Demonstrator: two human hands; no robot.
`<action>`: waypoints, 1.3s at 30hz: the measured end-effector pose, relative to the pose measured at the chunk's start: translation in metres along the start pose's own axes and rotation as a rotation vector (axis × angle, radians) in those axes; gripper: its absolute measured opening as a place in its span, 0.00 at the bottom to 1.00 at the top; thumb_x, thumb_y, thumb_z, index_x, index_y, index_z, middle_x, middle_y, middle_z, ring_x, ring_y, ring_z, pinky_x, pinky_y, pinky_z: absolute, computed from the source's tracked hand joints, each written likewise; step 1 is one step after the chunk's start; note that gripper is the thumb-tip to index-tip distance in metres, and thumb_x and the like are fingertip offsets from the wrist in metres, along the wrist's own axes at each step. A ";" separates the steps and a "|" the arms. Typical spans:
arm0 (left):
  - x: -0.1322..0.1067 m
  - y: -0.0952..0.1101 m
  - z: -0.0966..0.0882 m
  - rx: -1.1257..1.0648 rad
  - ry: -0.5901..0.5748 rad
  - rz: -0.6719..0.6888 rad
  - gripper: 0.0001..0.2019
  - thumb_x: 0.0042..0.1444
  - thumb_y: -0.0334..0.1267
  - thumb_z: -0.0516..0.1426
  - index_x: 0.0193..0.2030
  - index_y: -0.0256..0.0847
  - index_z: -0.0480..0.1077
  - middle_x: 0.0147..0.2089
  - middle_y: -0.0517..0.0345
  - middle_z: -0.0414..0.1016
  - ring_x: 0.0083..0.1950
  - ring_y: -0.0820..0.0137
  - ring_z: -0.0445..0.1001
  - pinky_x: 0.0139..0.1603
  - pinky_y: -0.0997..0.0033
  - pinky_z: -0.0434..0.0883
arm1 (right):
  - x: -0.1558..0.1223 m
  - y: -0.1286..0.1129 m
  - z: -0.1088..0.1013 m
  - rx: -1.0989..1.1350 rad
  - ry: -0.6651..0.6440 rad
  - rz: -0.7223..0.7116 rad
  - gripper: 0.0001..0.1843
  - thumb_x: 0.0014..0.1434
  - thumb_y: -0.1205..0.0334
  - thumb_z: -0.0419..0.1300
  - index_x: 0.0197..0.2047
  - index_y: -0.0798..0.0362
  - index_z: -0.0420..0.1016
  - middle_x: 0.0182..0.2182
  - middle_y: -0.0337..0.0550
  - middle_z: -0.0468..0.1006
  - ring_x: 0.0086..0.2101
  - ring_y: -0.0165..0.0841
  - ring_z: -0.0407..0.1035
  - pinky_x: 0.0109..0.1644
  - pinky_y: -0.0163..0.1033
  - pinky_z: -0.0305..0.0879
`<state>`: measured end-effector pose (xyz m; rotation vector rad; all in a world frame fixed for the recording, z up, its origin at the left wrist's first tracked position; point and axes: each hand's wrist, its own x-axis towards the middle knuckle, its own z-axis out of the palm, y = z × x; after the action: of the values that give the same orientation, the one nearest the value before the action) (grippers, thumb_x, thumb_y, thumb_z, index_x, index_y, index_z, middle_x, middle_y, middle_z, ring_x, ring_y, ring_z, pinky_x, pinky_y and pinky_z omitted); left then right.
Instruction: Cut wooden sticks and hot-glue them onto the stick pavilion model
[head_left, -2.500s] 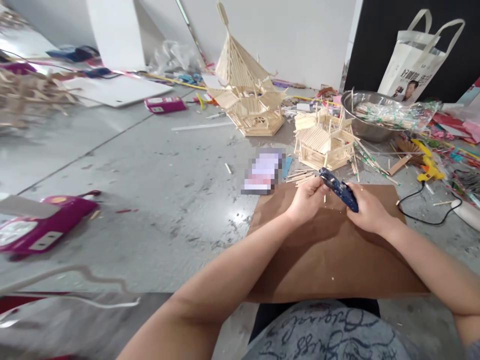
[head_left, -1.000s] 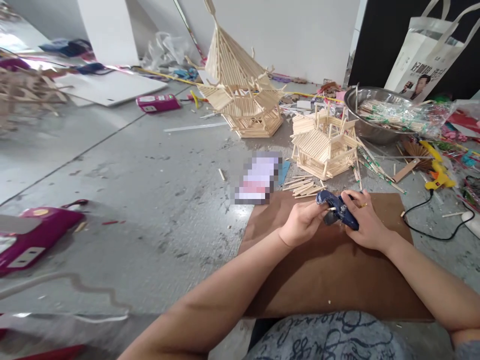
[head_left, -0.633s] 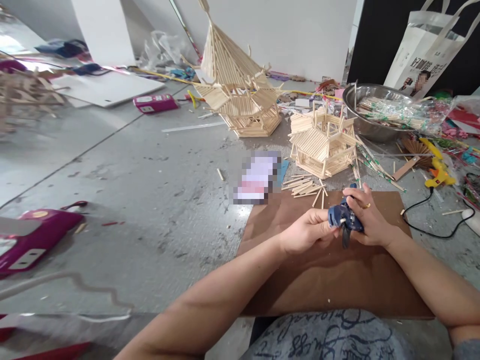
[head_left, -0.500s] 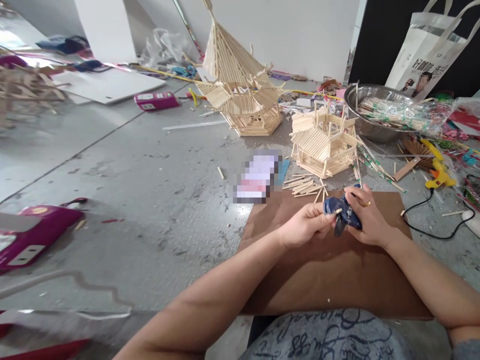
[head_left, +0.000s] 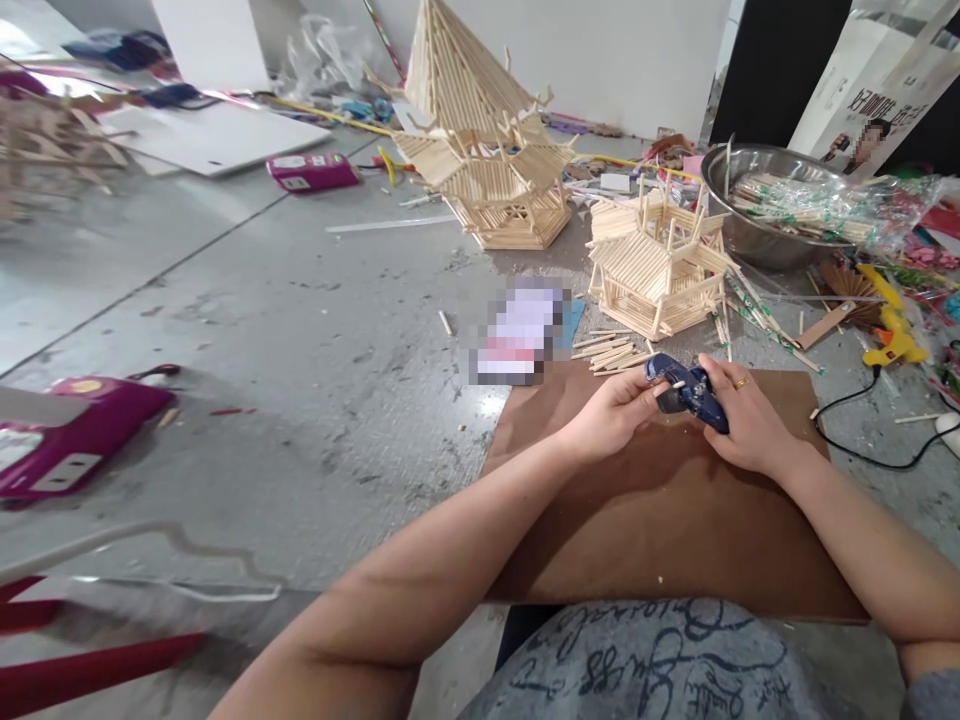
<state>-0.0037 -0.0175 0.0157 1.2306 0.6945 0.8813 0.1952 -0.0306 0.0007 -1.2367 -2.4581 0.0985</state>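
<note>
Here we are at the gray counter [head_left: 375, 400], and both our hands meet right of centre, above the brown board [head_left: 637, 530]. Our left hand [head_left: 611, 415] is pinching a short stick [head_left: 679, 385] between thumb and fingers, its pale tip poking out against the blue tool [head_left: 705, 405]. Our right hand [head_left: 754, 425] is wrapped round the tool's lower right end, fingers curled in.

And there's the change: half a second ago the tool sat lower in the frame, its dark flap hanging down; now the flap is tucked up close under the stick, and the tool slants from upper left to lower right. Our whole view has dipped too, so the tall stick tower [head_left: 480, 150] has slid up until its tip is cut off by the top edge, and more of the red bars [head_left: 97, 670] shows at lower left.

Just above our hands lies the stick pile [head_left: 611, 352], with the small stick house [head_left: 656, 265] standing behind it where it stood before. Left of the pile, the blurred-out phone [head_left: 521, 325] is unmoved; over at far right, the yellow glue gun [head_left: 892, 335] rests below the metal bowl [head_left: 772, 245].
</note>
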 end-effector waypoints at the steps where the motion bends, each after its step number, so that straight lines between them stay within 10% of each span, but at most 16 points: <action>1: 0.000 0.000 0.000 0.011 0.000 0.007 0.16 0.47 0.49 0.58 0.31 0.34 0.69 0.30 0.59 0.69 0.31 0.76 0.64 0.37 0.75 0.63 | 0.000 -0.001 0.000 0.004 -0.003 0.010 0.45 0.46 0.68 0.53 0.63 0.54 0.34 0.49 0.56 0.58 0.49 0.46 0.55 0.52 0.55 0.57; 15: 0.001 0.004 -0.001 0.078 0.026 0.130 0.16 0.48 0.50 0.56 0.28 0.36 0.69 0.23 0.61 0.65 0.27 0.77 0.63 0.28 0.77 0.62 | 0.002 -0.005 -0.007 0.055 -0.020 0.029 0.36 0.44 0.70 0.53 0.57 0.55 0.47 0.49 0.55 0.62 0.49 0.44 0.58 0.53 0.52 0.58; 39: 0.001 0.005 -0.004 -0.195 -0.071 -0.122 0.18 0.45 0.49 0.59 0.23 0.38 0.58 0.13 0.73 0.45 0.14 0.85 0.43 0.14 0.81 0.44 | 0.004 -0.010 -0.010 0.034 -0.046 0.051 0.31 0.44 0.71 0.52 0.54 0.59 0.52 0.45 0.56 0.66 0.46 0.43 0.60 0.50 0.49 0.60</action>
<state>-0.0076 -0.0140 0.0199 1.0298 0.6052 0.7812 0.1894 -0.0344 0.0132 -1.2969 -2.4537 0.1846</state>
